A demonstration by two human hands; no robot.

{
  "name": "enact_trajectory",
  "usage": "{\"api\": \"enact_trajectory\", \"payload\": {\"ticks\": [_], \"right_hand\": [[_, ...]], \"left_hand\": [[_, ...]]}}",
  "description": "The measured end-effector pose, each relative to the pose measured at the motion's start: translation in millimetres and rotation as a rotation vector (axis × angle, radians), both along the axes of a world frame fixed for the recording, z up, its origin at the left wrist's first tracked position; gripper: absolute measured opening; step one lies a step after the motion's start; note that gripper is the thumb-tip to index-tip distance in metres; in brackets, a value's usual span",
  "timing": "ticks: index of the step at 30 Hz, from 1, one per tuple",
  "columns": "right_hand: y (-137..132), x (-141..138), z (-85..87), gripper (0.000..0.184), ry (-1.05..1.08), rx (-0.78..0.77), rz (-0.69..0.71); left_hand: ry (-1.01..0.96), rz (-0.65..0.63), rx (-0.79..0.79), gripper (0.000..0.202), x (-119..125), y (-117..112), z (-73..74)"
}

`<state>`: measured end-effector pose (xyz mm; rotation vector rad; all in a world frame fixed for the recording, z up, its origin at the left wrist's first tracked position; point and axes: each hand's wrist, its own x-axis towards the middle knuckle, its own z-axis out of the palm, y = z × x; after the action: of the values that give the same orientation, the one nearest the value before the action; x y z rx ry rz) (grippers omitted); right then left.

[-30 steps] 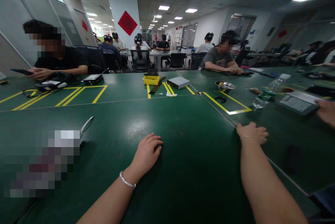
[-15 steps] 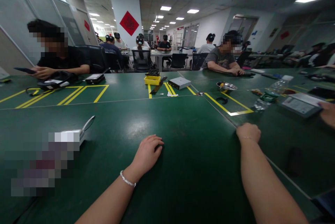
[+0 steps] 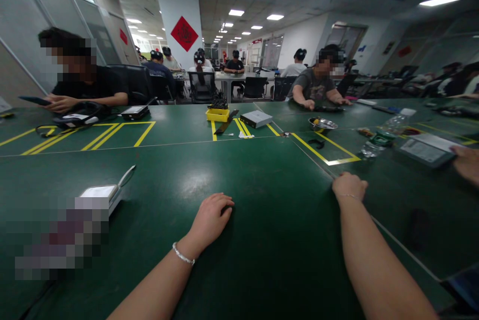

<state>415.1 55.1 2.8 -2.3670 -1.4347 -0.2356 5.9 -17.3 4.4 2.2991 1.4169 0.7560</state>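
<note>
My left hand (image 3: pixel 212 216) lies on the green table (image 3: pixel 277 260), open, its fingers loosely bent and nothing held. A pale beaded bracelet circles that wrist. Farther right, my right hand (image 3: pixel 350 186) rests beside the table seam, curled into a loose fist. Its fingertips are mostly hidden, and no object shows in it. To the left of my left hand lies a partly blurred-out device (image 3: pixel 99 191) with a white cable (image 3: pixel 127 175).
A yellow bin (image 3: pixel 217 115) of black items and a grey box (image 3: pixel 256 119) stand ahead. Rightward are a metal bowl (image 3: pixel 323 124), a plastic bottle (image 3: pixel 387 134), and another person's hand (image 3: pixel 466 162) touching a grey-white box (image 3: pixel 428 150). Two people sit across the table.
My right hand has shifted slightly left in view; my left hand stays put. The person across on the right has moved their hands apart.
</note>
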Motion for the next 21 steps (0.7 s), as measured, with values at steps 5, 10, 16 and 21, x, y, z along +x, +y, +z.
{"api": "enact_trajectory", "payload": {"ticks": [5, 10, 16, 21], "right_hand": [[11, -60, 11.0, 0.031, 0.028, 0.121, 0.213], [-12, -187, 22.5, 0.032, 0.140, 0.268, 0.843], [-67, -276, 21.4, 0.038, 0.250, 0.228, 1.335], [-46, -248, 24.7, 0.039, 0.169, 0.221, 1.311]], "left_hand": [[-0.037, 0.019, -0.008, 0.022, 1, 0, 1.3], [-0.257, 0.105, -0.186, 0.031, 4, 1, 0.6], [-0.625, 0.131, -0.278, 0.021, 6, 5, 2.8], [-0.798, 0.137, -0.449, 0.020, 6, 7, 4.1]]}}
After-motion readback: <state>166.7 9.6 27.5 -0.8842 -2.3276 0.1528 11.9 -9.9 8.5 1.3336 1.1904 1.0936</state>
